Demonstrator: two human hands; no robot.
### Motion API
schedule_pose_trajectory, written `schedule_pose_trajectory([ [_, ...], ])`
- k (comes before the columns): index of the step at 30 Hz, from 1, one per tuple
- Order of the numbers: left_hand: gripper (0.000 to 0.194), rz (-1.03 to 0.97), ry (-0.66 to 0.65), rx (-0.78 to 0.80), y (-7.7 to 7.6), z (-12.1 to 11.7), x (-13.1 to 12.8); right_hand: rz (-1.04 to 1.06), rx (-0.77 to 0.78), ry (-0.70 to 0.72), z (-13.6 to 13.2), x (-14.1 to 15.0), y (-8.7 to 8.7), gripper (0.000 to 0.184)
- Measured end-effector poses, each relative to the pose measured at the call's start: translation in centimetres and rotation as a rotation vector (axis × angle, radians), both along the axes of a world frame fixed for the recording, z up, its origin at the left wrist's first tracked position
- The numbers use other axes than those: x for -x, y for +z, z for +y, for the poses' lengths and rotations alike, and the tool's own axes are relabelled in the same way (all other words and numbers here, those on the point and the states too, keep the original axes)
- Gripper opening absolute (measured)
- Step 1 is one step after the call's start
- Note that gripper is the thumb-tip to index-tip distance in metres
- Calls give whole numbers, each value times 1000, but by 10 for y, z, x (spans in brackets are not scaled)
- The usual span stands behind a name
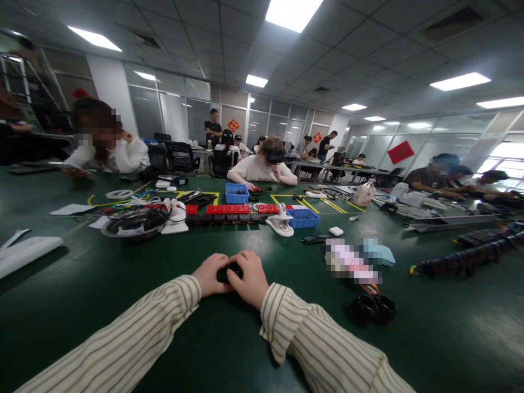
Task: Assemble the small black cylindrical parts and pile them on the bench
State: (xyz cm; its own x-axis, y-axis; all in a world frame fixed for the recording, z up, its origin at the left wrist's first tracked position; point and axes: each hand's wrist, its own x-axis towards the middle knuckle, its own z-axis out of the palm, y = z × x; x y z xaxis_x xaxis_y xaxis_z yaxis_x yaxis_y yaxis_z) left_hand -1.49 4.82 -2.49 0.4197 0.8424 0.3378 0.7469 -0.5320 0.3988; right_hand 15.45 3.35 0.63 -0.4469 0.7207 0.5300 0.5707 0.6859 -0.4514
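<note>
My left hand [209,274] and my right hand [251,278] meet over the green table, close to its middle. Both are closed around a small black rounded part [222,274], mostly hidden by my fingers. The fingers of the right hand curl over its top, and the left hand grips its side. Off to the right lie two black ring-shaped parts [373,309], side by side and similar in colour to the held one.
Ahead are a red and black strip [223,214], two blue bins [236,193], a white stand [280,222] and a metal bowl [133,226] of cables. A white case [336,231] and a black cable bundle [466,256] lie rightward. Several people sit around the table.
</note>
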Motion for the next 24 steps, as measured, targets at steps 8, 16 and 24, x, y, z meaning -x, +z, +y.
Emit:
schedule_pose_trajectory([
  [8,46,25,22,-26,-1,-3,-2,72,-41,105,-7,-2,3,22],
  [16,50,52,75,-26,-1,-4,-4,88,-13,-66,-4,0,-3,33],
  [24,32,11,29,22,-2,2,-1,1,17,-57,-1,2,1,20],
])
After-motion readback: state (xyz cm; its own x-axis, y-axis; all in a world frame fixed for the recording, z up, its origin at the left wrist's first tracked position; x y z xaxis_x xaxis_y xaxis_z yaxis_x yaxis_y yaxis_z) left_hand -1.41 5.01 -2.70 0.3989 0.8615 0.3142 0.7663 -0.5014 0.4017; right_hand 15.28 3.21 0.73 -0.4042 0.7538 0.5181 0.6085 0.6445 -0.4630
